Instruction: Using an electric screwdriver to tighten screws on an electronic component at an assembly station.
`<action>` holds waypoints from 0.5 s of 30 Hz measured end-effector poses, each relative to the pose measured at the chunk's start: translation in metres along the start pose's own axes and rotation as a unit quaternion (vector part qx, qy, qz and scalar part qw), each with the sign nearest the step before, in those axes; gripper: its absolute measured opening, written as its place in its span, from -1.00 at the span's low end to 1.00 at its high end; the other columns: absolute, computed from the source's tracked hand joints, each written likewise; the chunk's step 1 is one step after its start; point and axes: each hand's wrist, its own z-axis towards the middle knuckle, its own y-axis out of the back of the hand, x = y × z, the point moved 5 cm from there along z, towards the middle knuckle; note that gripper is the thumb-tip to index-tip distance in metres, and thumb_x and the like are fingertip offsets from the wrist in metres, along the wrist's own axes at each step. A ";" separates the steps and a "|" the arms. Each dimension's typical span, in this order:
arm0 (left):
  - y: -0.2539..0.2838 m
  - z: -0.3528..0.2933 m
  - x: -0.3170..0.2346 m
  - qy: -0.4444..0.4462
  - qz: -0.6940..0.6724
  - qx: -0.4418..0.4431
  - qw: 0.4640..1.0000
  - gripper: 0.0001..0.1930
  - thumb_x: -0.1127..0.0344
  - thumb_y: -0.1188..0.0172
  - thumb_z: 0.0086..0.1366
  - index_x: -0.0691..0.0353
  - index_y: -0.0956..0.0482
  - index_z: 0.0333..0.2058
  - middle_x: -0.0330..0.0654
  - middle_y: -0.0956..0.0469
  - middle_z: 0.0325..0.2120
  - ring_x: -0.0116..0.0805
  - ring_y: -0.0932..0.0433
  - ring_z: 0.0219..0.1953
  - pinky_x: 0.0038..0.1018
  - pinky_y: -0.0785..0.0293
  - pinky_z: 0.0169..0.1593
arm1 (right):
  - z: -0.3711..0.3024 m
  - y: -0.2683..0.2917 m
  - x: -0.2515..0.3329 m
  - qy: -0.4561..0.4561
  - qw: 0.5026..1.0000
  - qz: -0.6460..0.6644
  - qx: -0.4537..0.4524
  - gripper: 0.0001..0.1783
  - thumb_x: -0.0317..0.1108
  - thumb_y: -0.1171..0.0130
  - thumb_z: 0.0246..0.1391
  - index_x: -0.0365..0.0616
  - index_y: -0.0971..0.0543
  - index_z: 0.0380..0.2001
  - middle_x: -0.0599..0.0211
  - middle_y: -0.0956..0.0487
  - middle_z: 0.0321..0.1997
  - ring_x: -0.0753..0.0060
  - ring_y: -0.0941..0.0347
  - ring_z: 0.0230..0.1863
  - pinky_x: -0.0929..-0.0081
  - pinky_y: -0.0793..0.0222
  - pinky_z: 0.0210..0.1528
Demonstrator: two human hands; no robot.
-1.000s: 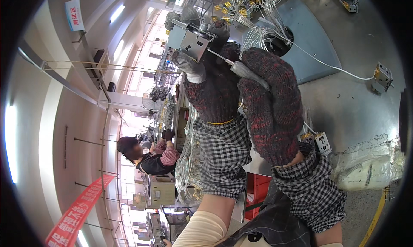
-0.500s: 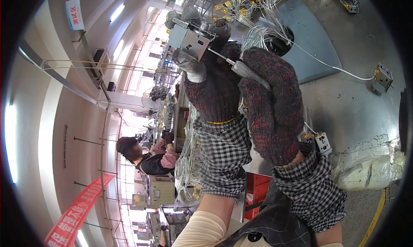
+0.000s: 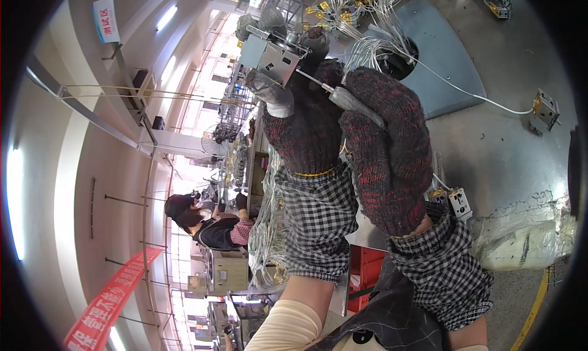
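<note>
A small silvery metal box [image 3: 275, 63] is sitting up in the air toward the top of the view, above the bench and left of its grey panel. The left hand [image 3: 306, 115], in a dark knitted glove with grey-covered fingertips, is gripping it between the thumb and the other fingers. The right hand [image 3: 389, 149], gloved in the same dark red-flecked knit, is closing around a thin-shafted tool [image 3: 357, 105] with a grey wrapped handle; its tip is pointing at the box's lower right edge, and whether they are touching is impossible to tell. Beyond the hands, a bundle of white cables [image 3: 376, 51] is running by a round hole in the blue-grey panel [image 3: 444, 72], which is lying on the metal bench [image 3: 490, 146]. One cable is leading right to a socket unit [image 3: 544, 110]. Farther left, a co-worker [image 3: 214, 228] in a cap is sitting among cables and equipment.
</note>
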 end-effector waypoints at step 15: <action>-0.010 0.000 -0.004 -0.017 -0.027 0.089 0.995 -0.04 -0.45 0.05 0.24 0.51 -0.34 0.13 -0.09 -0.42 -0.21 -0.28 -0.40 -0.17 -0.37 -0.41 -0.16 | -0.001 0.000 -0.001 -0.012 1.000 0.003 -0.002 -0.67 -0.48 -0.09 0.20 -0.29 -0.46 0.04 0.06 -0.52 0.05 0.17 -0.47 0.06 0.30 -0.38 0.14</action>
